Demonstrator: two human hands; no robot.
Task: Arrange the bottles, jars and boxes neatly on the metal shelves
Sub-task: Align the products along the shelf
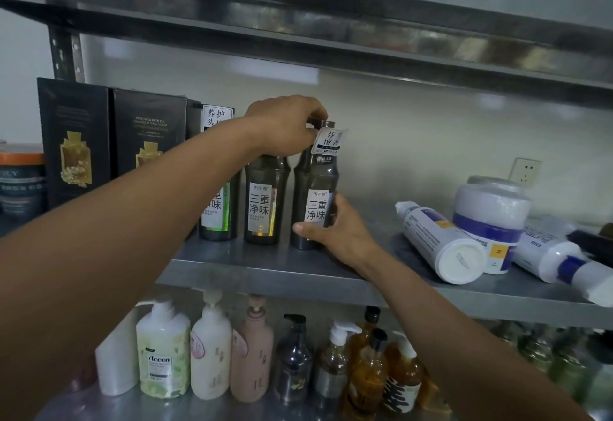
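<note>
The left hand [285, 125] pinched the bottle [315, 175] at 12 o'clock, the right hand [338, 231] gripped its base; probably heavy, slick, rigid.

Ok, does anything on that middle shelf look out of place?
Yes. At the right of the middle shelf, the near white bottle and the far-right white bottle lie on their sides beside the upright white jar; the dark bottles stand in a row.

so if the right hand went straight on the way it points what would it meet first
Probably the middle dark translucent bottle standing just left of the tagged dark bottle that the right hand grips; depth is unclear.
</note>
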